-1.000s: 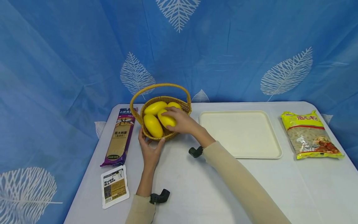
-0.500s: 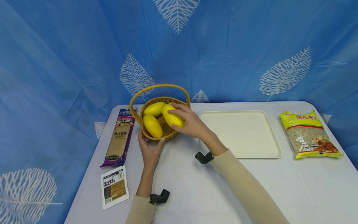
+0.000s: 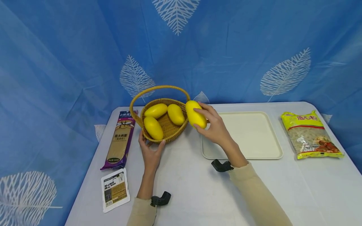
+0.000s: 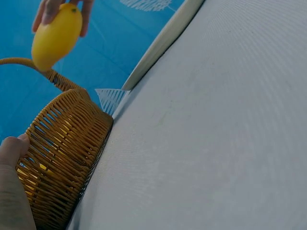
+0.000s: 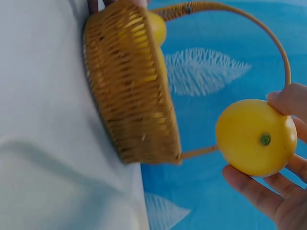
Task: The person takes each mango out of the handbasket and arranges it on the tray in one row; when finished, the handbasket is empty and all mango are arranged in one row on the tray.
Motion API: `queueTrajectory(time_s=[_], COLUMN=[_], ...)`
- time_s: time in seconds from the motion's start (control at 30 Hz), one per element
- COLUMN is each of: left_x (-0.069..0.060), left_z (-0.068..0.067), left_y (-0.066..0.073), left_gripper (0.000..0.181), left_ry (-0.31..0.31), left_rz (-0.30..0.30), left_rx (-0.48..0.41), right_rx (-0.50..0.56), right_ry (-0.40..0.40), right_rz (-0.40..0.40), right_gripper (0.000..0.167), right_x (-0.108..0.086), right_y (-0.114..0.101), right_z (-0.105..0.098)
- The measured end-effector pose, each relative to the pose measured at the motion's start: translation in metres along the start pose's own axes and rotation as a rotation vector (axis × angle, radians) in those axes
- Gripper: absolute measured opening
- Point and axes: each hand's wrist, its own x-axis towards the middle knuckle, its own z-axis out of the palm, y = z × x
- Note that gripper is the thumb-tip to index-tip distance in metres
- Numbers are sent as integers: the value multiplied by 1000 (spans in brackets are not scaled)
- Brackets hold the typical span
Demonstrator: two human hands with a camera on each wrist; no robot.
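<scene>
My right hand [image 3: 216, 127] grips a yellow mango [image 3: 195, 114] in the air, just right of the wicker basket [image 3: 169, 133]. In the right wrist view the mango [image 5: 254, 136] shows its green stem spot, with thumb and fingers spread around it. Three more mangoes lie in the basket: one at the back left [image 3: 156, 110], another at the right [image 3: 175, 114] and a third at the front left [image 3: 153, 128]. My left hand [image 3: 151, 153] holds the basket's near side, its thumb at the rim. The left wrist view shows that thumb [image 4: 14, 148] against the weave.
A cream tray [image 3: 246, 135] lies right of the basket, partly behind my right hand. Farther right is a yellow-ended pasta bag [image 3: 312, 135]. Left of the basket lie a purple spaghetti pack [image 3: 120, 141] and a white flat packet [image 3: 115, 190]. The basket's handle [image 3: 161, 87] arches upright.
My right hand has lifted one mango out of the basket and carried it rightward, past the rim. The mango at the basket's right is now fully visible. My left hand stays at the basket.
</scene>
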Motion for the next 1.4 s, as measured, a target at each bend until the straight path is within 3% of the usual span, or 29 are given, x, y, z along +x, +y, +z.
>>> queueTrajectory(time_s=[0.4,0.63,0.77,1.23,1.4], left_x=[-1,-5,-6,-5,-2], left_z=[1,-1,-1,-2,0], left_y=[4,35,41,37,14], left_gripper=[99,93,91,92,96], left_ry=[-1,-22,-26,-27,-15], left_rz=[-12,-9,-19,6,2], left_rx=[-14,-17,-14,-16,-18], right_rx=[-39,-87,-96,-99,-140], right_ry=[75,116,125,81,79], right_rz=[150,250,277,339,368], right_gripper=[55,55,55,55,56], right_x=[-28,-45,-51,-66,-68], right_y=[31,46,48,46,43], right_z=[-7,-4,-1,8,5])
